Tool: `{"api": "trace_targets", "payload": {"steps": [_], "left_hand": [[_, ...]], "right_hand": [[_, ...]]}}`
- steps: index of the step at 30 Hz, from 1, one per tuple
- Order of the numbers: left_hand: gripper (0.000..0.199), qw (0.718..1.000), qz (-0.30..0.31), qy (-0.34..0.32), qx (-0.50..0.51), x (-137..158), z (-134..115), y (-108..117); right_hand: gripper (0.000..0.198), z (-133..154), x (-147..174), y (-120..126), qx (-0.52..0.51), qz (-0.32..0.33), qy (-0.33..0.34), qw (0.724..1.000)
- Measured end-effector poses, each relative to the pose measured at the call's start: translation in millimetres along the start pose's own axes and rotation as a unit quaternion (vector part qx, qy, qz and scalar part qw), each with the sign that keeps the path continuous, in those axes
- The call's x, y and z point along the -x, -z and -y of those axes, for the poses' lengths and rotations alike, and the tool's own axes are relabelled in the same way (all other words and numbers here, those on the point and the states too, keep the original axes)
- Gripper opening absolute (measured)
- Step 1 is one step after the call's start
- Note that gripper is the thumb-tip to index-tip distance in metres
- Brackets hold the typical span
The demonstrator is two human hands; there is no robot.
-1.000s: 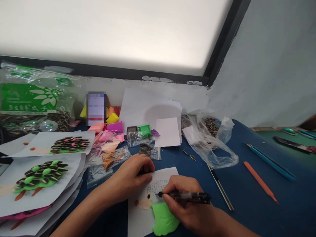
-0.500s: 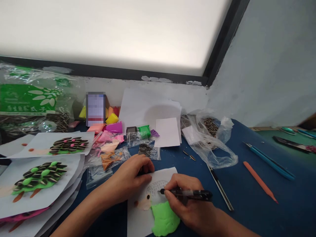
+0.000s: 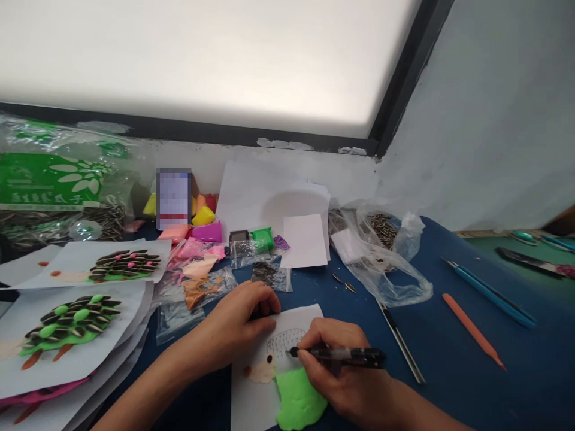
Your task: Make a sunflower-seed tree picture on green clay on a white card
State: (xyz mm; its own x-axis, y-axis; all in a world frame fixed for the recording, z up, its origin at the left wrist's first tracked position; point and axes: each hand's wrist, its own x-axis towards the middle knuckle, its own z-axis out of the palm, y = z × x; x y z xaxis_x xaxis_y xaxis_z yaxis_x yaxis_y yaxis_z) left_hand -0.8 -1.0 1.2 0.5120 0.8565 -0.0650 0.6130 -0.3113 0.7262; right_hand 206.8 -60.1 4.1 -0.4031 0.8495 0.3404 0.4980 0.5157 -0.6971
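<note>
My right hand (image 3: 336, 365) grips a black pen (image 3: 354, 357), its tip on a white sheet of paper (image 3: 251, 401). Under the tip is an oval outline filled with small curved pen marks. My left hand (image 3: 251, 311) rests at the sheet's upper left edge, fingers curled under and thumb on the paper; anything inside them is hidden. A peach clay hedgehog face (image 3: 261, 372) with a black eye and brown nose is on the sheet. Flattened bright green clay (image 3: 300, 398) lies below the drawing, close to my right hand.
Finished seed-and-clay hedgehog pictures (image 3: 74, 323) are stacked at left. Behind stand a seed bag (image 3: 54, 179), coloured clay packets (image 3: 206, 232) and blank sheets (image 3: 305, 239). To the right lie an open bag of seeds (image 3: 381, 239), a craft knife (image 3: 402, 344), an orange tool (image 3: 474, 330) and a blue tool (image 3: 489, 293).
The pen tip has shifted slightly down and left within the oval, and my right hand has moved a little with it. My left hand stays in place.
</note>
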Motion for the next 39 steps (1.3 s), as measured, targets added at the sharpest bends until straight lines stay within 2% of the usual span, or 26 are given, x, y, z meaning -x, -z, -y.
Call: {"api": "trace_targets", "payload": {"steps": [18,25,39], "left_hand": [[0.011,1.000,-0.002,0.002,-0.005,0.0,0.7,-0.8],[0.012,1.000,0.003,0.006,-0.007,-0.4,-0.8,0.4],[0.012,1.000,0.005,0.008,-0.003,-0.4,-2.9,0.9]], "right_hand": [[0.017,-1.3,1.0,-1.4,-0.012,0.004,-0.010,1.000],[0.019,-5.1,0.6,-2.1,0.010,-0.060,-0.035,0.998],[0.017,-3.4,0.3,-2.7,-0.002,-0.029,-0.044,0.999]]}}
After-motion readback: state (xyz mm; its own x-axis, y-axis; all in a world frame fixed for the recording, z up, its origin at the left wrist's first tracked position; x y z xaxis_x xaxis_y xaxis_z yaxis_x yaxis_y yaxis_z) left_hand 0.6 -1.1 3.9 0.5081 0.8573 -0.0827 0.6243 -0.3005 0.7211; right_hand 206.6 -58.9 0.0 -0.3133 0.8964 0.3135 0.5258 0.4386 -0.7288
